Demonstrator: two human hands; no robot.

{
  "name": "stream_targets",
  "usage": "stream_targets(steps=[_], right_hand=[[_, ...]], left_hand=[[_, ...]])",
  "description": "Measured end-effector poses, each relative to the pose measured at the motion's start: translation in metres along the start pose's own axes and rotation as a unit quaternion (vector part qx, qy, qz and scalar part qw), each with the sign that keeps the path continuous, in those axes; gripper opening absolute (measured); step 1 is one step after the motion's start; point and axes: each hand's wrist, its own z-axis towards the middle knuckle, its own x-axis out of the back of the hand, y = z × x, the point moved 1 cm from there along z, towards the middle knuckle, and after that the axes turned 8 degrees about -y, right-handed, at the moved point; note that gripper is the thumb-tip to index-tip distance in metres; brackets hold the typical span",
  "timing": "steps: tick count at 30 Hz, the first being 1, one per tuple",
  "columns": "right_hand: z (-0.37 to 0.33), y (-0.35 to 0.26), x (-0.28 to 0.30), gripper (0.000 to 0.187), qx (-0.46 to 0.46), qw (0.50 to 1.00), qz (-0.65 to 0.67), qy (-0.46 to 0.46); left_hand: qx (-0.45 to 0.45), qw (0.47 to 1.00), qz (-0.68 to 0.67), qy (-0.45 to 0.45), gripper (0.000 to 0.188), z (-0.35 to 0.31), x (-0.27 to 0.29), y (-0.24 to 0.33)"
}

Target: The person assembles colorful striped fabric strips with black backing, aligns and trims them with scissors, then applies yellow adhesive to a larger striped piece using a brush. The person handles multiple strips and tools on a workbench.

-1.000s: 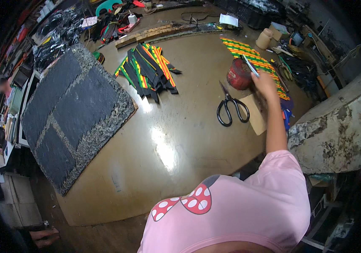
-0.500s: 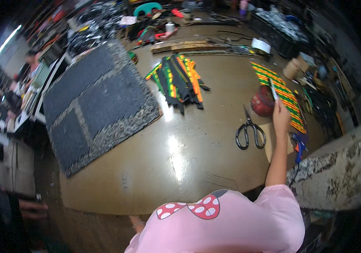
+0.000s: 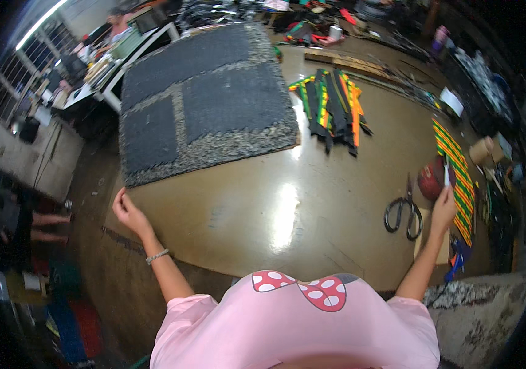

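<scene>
My left hand (image 3: 130, 214) is at the table's left edge, its fingers stretched toward the near left corner of a dark board (image 3: 229, 107) with black panels and rough grey borders. Whether the fingertips touch that corner I cannot tell. At the right, my right hand (image 3: 443, 211) is closed on a slim whitish stick-like tool (image 3: 447, 174), pointing away from me. Just beyond this hand are a dark red round object (image 3: 429, 180) and a striped yellow, green and red cloth (image 3: 457, 175). Large black-handled scissors (image 3: 404, 215) lie to its left.
A heap of black, green, yellow and orange strips (image 3: 332, 107) lies mid-table (image 3: 238, 209). Wooden slats (image 3: 343, 59) run along the back. Beside my right forearm are brown cardboard (image 3: 438, 246), a blue glue gun (image 3: 458, 258) and a rough concrete block (image 3: 478, 320). A person (image 3: 117, 24) is far left.
My left hand has come up from beside my body to the board's corner. The view has swung left, so the table things sit farther right. My right hand still holds the slim tool.
</scene>
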Motion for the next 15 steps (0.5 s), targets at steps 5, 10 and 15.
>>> stream_targets(steps=[5,10,15], right_hand=[[-0.005,-0.006,-0.005,0.036,0.021,0.990,0.136,-0.037],[-0.007,-0.012,-0.006,0.029,0.016,0.985,0.168,0.033],[0.012,0.037,0.031,0.043,-0.148,0.946,0.251,0.143]], left_hand=[[-0.086,0.959,-0.023,-0.269,0.021,-0.040,-0.116,0.066],[-0.166,0.823,0.246,-0.485,0.050,-0.109,-0.166,0.106],[-0.192,0.804,0.270,-0.494,0.051,-0.113,-0.165,0.100]])
